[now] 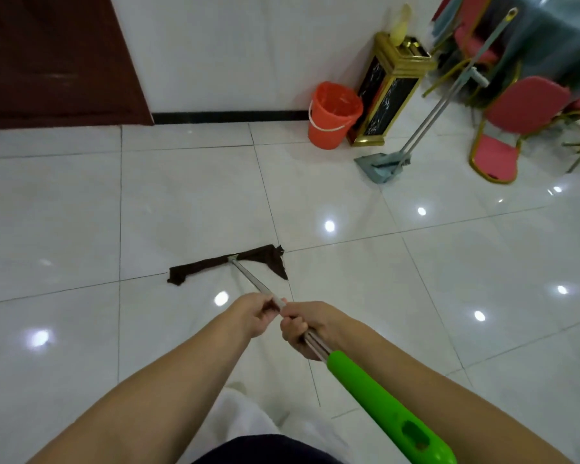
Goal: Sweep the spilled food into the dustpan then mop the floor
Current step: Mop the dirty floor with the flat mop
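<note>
A mop with a metal pole [248, 275] and a bright green handle end [379, 403] reaches out in front of me. Its dark brown cloth head [195, 267] lies flat on the white tiled floor [416, 279]. My left hand [257, 316] grips the pole higher up toward the head. Just behind it, my right hand [303, 329] grips the pole right above the green handle. The two hands almost touch. A grey dustpan [380, 165] with its long-handled broom [449, 95] stands at the back right. No spilled food shows on the tiles.
An orange bucket [332, 117] stands against the white wall beside a gold and black bin [387, 95]. Red chairs with gold frames [516, 128] and a covered table fill the far right corner. A dark brown door [47, 58] is at the back left.
</note>
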### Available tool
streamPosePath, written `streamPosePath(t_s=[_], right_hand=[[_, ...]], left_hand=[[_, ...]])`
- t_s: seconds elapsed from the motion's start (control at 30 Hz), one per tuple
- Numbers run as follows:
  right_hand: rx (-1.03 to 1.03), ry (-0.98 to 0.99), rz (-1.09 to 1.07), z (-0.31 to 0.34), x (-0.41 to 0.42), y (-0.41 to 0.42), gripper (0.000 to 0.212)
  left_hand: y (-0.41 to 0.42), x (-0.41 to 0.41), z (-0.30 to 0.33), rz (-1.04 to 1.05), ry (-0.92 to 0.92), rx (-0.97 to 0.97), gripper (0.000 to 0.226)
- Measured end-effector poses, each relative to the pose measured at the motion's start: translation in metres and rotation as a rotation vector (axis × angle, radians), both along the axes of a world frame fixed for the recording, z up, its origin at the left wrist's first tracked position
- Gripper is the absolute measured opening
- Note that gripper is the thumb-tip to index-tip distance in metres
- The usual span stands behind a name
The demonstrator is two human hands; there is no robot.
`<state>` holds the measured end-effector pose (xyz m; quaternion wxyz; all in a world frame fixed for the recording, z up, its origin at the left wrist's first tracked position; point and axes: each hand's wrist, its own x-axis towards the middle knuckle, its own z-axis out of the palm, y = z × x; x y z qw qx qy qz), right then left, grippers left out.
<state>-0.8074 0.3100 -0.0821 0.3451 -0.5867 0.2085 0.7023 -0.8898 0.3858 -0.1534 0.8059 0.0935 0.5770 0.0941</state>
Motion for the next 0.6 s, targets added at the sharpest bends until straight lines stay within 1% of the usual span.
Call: streamPosePath(t_s=[0.13, 0.27, 0.37, 0.4, 0.5, 0.53, 0.6], right_hand=[[0.003, 0.018, 0.002, -0.005, 0.019, 0.053, 0.027], [0.025, 0.023, 0.05, -0.012, 0.042, 0.099, 0.027], [0.056, 0.027, 0.072, -0.016, 0.063, 0.139, 0.028], [0.068, 0.032, 0.082, -0.016, 0.071, 0.154, 0.028], [0.078, 0.06, 0.106, -0.015, 0.104, 0.203, 0.029], [0.074, 0.071, 0.111, -0.013, 0.117, 0.221, 0.029], [0.072, 0.077, 0.122, -0.01, 0.143, 0.255, 0.031]], left_hand=[[0.044, 0.013, 0.001, 0.054, -0.026, 0.003, 0.035], [0.085, 0.032, 0.005, 0.076, -0.048, 0.046, 0.056], [0.119, 0.053, 0.009, 0.068, -0.055, 0.104, 0.061], [0.132, 0.062, 0.009, 0.08, -0.046, 0.111, 0.06], [0.178, 0.091, 0.012, 0.146, -0.016, 0.093, 0.034], [0.194, 0.102, 0.014, 0.165, -0.004, 0.084, 0.03], [0.226, 0.126, 0.018, 0.189, 0.01, 0.083, 0.028]])
